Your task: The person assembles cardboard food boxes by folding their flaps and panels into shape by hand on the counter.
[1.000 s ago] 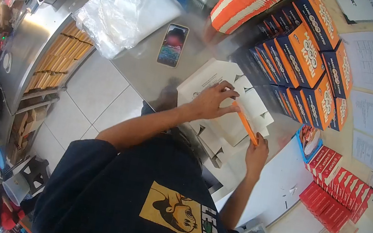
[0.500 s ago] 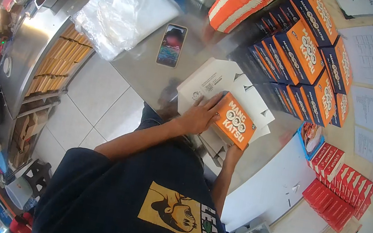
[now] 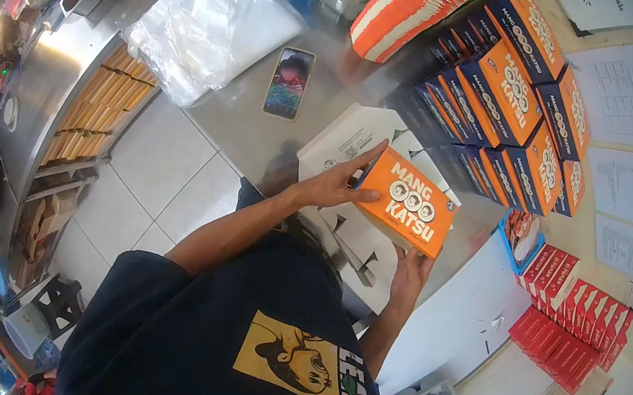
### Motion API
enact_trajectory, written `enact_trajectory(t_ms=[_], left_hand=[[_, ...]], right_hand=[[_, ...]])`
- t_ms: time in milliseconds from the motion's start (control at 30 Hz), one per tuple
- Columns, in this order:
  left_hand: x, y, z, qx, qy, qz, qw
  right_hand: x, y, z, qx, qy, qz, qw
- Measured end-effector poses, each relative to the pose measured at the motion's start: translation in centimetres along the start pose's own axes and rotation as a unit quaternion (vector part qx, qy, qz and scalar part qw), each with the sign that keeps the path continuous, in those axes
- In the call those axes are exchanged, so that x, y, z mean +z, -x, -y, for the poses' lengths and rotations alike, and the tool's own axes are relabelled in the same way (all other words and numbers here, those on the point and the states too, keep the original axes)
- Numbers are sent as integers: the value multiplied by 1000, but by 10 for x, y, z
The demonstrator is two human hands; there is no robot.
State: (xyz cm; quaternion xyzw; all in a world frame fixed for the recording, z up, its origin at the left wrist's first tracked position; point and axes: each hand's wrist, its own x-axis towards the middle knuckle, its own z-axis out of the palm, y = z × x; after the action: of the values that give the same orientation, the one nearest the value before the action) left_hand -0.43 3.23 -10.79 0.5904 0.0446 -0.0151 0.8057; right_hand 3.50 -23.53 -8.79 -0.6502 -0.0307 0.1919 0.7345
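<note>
An orange box [image 3: 409, 201] with white lettering is held above the counter, its printed face turned up. My left hand [image 3: 335, 186] grips its left end, thumb on the printed face and fingers at the far edge. My right hand [image 3: 409, 275] holds the near right edge from below, with part of its fingers hidden by the box. Beneath and around the box lie unfolded cartons [image 3: 339, 141], pale inside up, with slots and flaps showing.
Folded orange and navy boxes [image 3: 504, 91] are stacked at the right, near red boxes [image 3: 567, 314]. Striped red and white packaging [image 3: 404, 14] stands behind. A phone [image 3: 289, 83] and clear plastic bags [image 3: 211, 27] lie on the steel counter [image 3: 240, 129].
The box was seen as a thin orange edge between my hands, then turned face up. It has since moved slightly right, and my left hand has shifted to its left end.
</note>
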Motion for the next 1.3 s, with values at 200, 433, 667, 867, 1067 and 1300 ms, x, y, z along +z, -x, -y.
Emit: enact_trajectory(t_ms=[200, 433, 667, 867, 1067, 1300], left_hand=[[19, -1, 7, 71, -15, -1, 997], [21, 4, -23, -70, 141, 56, 986], [25, 3, -16, 24, 52, 40, 998], [5, 5, -41, 26, -77, -42, 996], [0, 13, -84, 195, -396, 22, 897], [-17, 28, -57, 89, -236, 57, 966]], right_hand=[[3, -3, -24, -53, -195, -77, 976], [-5, -3, 9, -103, -67, -124, 985], [3, -13, 27, -109, 9, -123, 986], [33, -33, 61, -76, 91, -99, 988], [82, -40, 93, -121, 407, 142, 894], [106, -40, 100, -72, 371, 198, 905]])
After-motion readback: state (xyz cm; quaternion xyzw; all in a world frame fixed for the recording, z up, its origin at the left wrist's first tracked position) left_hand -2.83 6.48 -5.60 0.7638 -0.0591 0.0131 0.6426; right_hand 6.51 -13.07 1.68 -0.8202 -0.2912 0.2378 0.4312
